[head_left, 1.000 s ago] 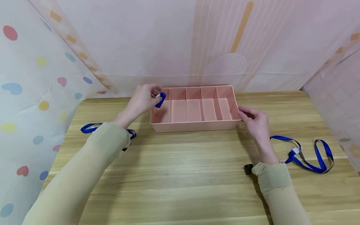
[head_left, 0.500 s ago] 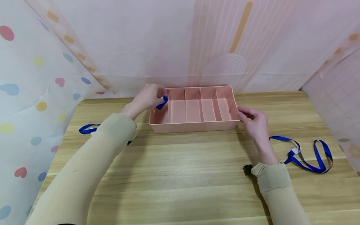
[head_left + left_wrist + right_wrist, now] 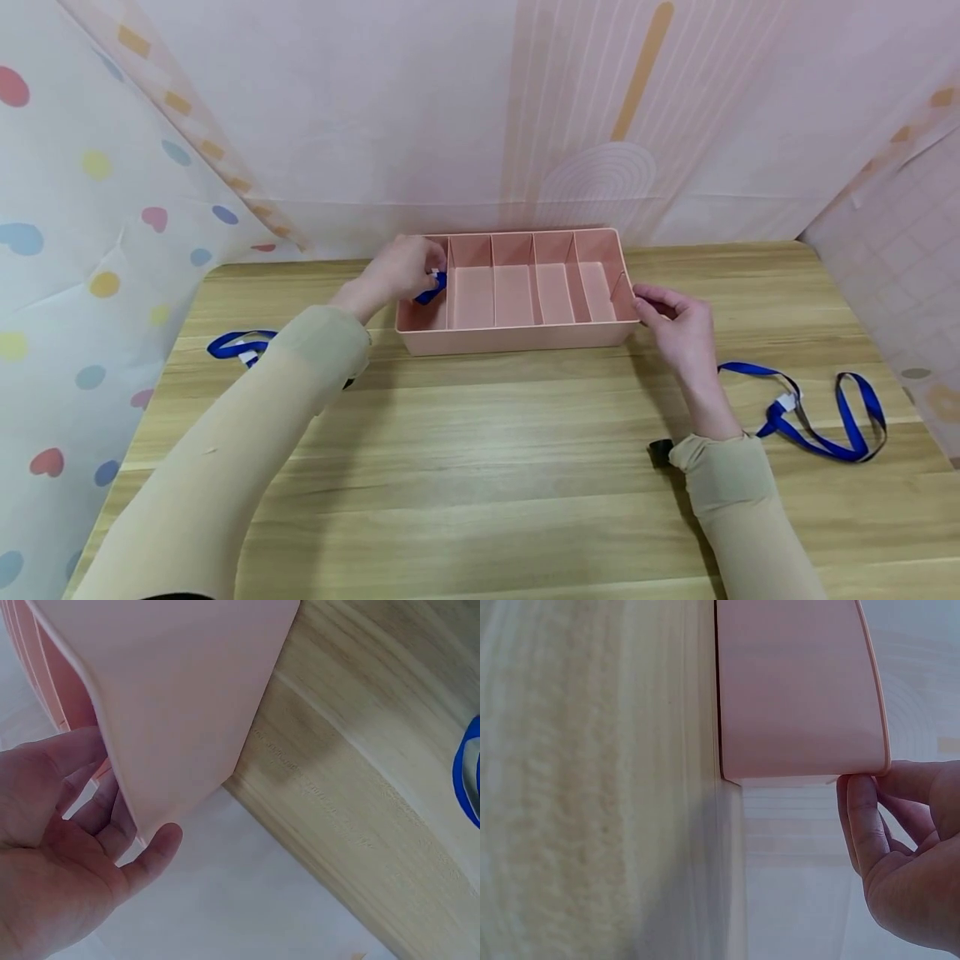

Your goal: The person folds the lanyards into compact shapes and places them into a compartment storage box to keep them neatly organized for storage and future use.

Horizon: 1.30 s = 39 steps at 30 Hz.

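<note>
A pink divided box (image 3: 517, 339) stands at the back of the wooden table, with a row of compartments. My left hand (image 3: 399, 268) reaches into the leftmost compartment, pinching a folded blue lanyard (image 3: 433, 288) with a white bit on it. In the left wrist view the thumb of this left hand (image 3: 67, 847) is outside the box's end wall, the other fingers inside; the lanyard is hidden there. At the box's right end my right hand (image 3: 681, 329) pinches the rim between thumb and fingers, which the right wrist view shows at a corner of the box (image 3: 802, 690).
One blue lanyard (image 3: 228, 346) lies at the left, partly covered by my left sleeve. Another blue lanyard (image 3: 847, 454) with a white clip lies looped at the right. Patterned cloth walls (image 3: 420, 108) rise behind the table (image 3: 510, 467) and at both sides.
My left hand has moved slightly right and down into the leftmost compartment with the folded lanyard. The right hand keeps its place on the box's end.
</note>
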{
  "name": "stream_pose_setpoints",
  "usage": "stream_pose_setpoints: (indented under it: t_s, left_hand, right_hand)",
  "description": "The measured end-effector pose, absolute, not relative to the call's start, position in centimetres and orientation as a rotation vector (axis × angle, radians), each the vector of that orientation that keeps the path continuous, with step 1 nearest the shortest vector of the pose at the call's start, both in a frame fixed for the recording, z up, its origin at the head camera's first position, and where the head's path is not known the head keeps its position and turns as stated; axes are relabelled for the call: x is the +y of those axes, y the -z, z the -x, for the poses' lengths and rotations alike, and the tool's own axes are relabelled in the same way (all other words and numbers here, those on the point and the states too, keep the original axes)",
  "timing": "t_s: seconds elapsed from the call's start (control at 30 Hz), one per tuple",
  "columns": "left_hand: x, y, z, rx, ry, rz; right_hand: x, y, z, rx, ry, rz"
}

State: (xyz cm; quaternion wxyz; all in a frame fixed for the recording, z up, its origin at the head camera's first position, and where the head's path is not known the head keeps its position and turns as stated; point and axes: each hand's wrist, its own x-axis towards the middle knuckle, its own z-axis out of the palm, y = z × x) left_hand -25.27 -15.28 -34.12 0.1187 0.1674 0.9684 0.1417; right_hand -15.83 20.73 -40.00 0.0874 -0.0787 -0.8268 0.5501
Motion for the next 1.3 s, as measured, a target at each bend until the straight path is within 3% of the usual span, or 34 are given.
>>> stream_pose_setpoints:
  t_s: [0.8, 1.3]
  left_hand:
    - [-15.6, 35.3, 25.3, 2.850, -0.235, -0.572]
    - [-15.1, 35.2, 24.5, 2.971, -0.522, -0.637]
  right_hand:
    - [20.6, 40.0, 15.7, -2.537, -1.574, 0.216]
    - [24.4, 35.3, 13.1, -2.645, -1.274, -0.063]
